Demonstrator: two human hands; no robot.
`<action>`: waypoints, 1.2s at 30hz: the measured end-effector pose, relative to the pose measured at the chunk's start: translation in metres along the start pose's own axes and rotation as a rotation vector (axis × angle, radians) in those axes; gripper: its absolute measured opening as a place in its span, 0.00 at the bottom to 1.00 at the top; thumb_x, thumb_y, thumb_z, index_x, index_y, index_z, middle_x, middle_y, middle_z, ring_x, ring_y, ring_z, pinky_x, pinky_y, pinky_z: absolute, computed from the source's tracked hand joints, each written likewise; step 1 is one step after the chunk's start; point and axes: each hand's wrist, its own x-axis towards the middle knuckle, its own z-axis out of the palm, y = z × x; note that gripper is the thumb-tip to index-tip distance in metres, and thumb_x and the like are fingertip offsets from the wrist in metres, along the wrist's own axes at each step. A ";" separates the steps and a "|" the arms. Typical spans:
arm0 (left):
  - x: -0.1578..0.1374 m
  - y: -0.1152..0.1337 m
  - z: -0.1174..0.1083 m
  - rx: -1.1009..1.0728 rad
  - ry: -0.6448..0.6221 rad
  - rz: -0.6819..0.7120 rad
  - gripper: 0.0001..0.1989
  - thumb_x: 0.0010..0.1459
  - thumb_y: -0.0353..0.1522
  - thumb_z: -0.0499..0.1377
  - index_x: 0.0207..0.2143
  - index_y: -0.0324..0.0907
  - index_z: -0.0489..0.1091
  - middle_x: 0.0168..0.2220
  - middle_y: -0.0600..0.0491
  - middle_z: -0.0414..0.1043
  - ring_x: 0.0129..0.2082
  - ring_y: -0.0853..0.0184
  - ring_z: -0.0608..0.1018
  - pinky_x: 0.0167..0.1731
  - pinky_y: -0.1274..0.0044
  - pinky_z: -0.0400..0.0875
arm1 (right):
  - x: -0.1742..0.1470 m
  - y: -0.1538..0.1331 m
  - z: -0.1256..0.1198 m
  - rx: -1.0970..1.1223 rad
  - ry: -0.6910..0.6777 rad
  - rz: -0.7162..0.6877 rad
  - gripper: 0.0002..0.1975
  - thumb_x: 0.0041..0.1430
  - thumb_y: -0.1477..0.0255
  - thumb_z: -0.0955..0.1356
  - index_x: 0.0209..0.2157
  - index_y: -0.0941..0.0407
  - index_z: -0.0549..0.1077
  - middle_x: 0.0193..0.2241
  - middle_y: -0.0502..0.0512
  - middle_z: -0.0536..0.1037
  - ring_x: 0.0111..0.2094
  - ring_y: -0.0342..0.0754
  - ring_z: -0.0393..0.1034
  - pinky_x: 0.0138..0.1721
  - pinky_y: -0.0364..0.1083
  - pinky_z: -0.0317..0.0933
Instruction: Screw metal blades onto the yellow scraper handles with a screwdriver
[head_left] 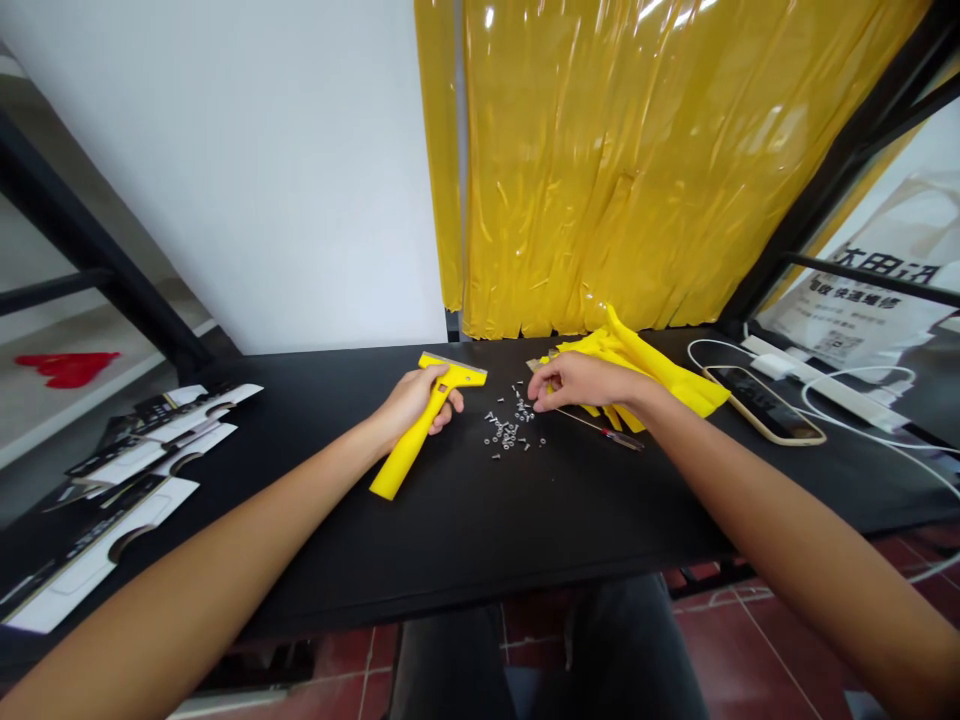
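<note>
My left hand [412,405] is closed around a yellow scraper [412,440], its wide head pointing away from me and its handle toward me. Just right of the scraper lies a loose heap of small screws and nuts [508,432] on the black table. My right hand [566,380] is over the far right side of this heap with thumb and fingers pinched together; what is between them, if anything, is too small to make out. A thin screwdriver [621,437] lies below my right wrist. Behind that hand is a pile of yellow scraper pieces [652,370], partly hidden by it.
Stacked white and black cards [154,500] lie along the table's left side. A phone [765,405], a white power strip [847,385] and white cables are on the right. Yellow plastic strips [600,180] and a white panel [300,180] stand behind the black table [450,560].
</note>
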 end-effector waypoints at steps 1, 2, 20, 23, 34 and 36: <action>0.000 0.001 0.000 0.002 -0.007 -0.009 0.20 0.61 0.43 0.50 0.21 0.42 0.67 0.10 0.51 0.63 0.09 0.71 0.61 0.10 0.78 0.53 | 0.000 0.001 0.003 -0.006 -0.001 -0.009 0.11 0.55 0.66 0.72 0.37 0.57 0.81 0.30 0.52 0.80 0.31 0.44 0.71 0.32 0.43 0.60; 0.000 0.001 0.000 0.004 -0.016 -0.016 0.20 0.60 0.42 0.49 0.20 0.42 0.67 0.10 0.50 0.63 0.09 0.71 0.61 0.10 0.78 0.53 | -0.001 0.001 0.006 -0.005 -0.005 -0.013 0.10 0.55 0.66 0.72 0.37 0.57 0.81 0.30 0.52 0.79 0.31 0.44 0.70 0.32 0.43 0.60; -0.011 -0.005 0.011 -0.014 -0.315 0.081 0.09 0.55 0.33 0.52 0.39 0.46 0.60 0.24 0.52 0.77 0.10 0.69 0.68 0.09 0.79 0.56 | -0.006 -0.034 0.034 0.036 0.492 -0.369 0.06 0.63 0.68 0.69 0.38 0.54 0.79 0.34 0.53 0.79 0.35 0.44 0.69 0.39 0.45 0.63; -0.018 -0.002 0.020 -0.001 -0.322 0.132 0.10 0.58 0.33 0.51 0.44 0.46 0.58 0.27 0.52 0.77 0.12 0.69 0.69 0.10 0.80 0.56 | -0.005 -0.046 0.042 0.042 0.572 -0.412 0.06 0.64 0.69 0.68 0.38 0.52 0.79 0.36 0.52 0.80 0.38 0.46 0.70 0.42 0.47 0.64; -0.027 0.007 0.018 0.314 -0.114 0.531 0.16 0.62 0.36 0.61 0.52 0.45 0.66 0.44 0.48 0.74 0.22 0.73 0.74 0.18 0.78 0.69 | -0.011 -0.047 0.032 0.230 0.957 -0.373 0.05 0.62 0.69 0.70 0.38 0.54 0.79 0.33 0.52 0.78 0.32 0.44 0.70 0.34 0.46 0.65; -0.026 0.006 0.014 0.543 0.007 0.702 0.14 0.63 0.35 0.60 0.51 0.45 0.70 0.46 0.48 0.74 0.32 0.67 0.78 0.30 0.74 0.75 | -0.011 -0.047 0.032 0.204 0.935 -0.400 0.05 0.63 0.69 0.70 0.38 0.53 0.79 0.35 0.53 0.79 0.32 0.45 0.70 0.34 0.46 0.65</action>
